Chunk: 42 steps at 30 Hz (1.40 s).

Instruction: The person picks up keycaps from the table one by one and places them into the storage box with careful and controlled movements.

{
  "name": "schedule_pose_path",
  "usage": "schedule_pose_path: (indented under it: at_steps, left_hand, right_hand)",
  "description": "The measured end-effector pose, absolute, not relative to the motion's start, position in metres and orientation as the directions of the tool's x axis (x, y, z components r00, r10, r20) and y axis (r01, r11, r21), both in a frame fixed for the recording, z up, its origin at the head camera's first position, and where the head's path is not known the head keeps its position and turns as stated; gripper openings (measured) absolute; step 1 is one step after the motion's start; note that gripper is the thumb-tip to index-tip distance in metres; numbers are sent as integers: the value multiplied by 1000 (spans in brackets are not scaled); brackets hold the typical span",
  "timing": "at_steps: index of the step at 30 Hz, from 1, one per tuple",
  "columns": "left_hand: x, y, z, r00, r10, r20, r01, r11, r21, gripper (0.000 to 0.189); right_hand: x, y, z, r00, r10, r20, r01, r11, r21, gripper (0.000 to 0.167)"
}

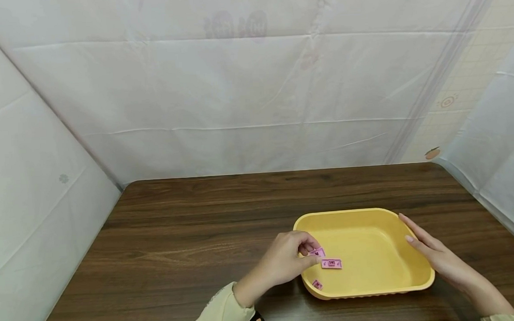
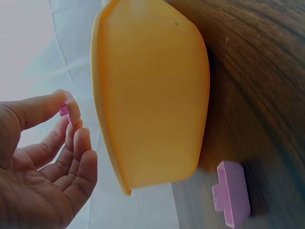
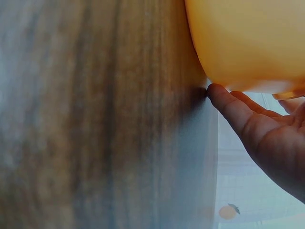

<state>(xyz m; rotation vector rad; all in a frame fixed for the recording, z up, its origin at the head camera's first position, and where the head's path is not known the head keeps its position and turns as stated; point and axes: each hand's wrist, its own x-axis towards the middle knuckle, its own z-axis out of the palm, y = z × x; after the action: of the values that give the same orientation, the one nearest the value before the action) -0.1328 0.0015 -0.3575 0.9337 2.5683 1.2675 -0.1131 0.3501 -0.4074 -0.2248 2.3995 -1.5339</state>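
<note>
My left hand [image 1: 288, 256] is at the left rim of the yellow tub [image 1: 368, 293], pinching a small pink printed piece [image 1: 317, 252] between thumb and fingers. The left wrist view shows that pink piece [image 2: 66, 109] edge-on at the fingertips. Just right of the thumb, a second pink piece [image 1: 331, 263] with dark lettering shows against the tub's floor. A smaller pink piece [image 1: 317, 284] shows near the tub's front left corner. On the right, my right hand [image 1: 441, 257] holds the tub's side, thumb over the rim and fingers along the outer wall.
A pink block [image 2: 233, 193] lies on the table beside the tub in the left wrist view. The dark wooden table [image 1: 178, 232] extends left of the tub. White cloth sheets [image 1: 218, 94] hang behind the table and along both sides.
</note>
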Motion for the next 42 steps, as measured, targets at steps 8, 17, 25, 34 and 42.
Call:
schedule_pose_path:
  at_steps: [8,17,25,34,42]
  left_hand:
    - [-130,8,-356,-781,601,168,515,468,718,9]
    - [-129,18,-358,-778,609,156,526,495,691,9]
    - [-129,23,-361,-757,635,152,551,496,672,10]
    - [-128,29,-363,-763,638,107,504,483,716,10]
    - [-126,34,-363,-771,633,71,480,505,718,8]
  right_hand:
    - [-113,350,-409,-950,-283,-132,5,411,-912,54]
    - [-112,349,-407,-952,-275,-137,15,407,-914,55]
    - [-114,351,-407,-948,-281,-146,17,415,-910,55]
    - [-114,350,-407,-950,-277,-145,15,420,-907,55]
    - [-113,351,-408,-951,-275,-140,15,413,-911,55]
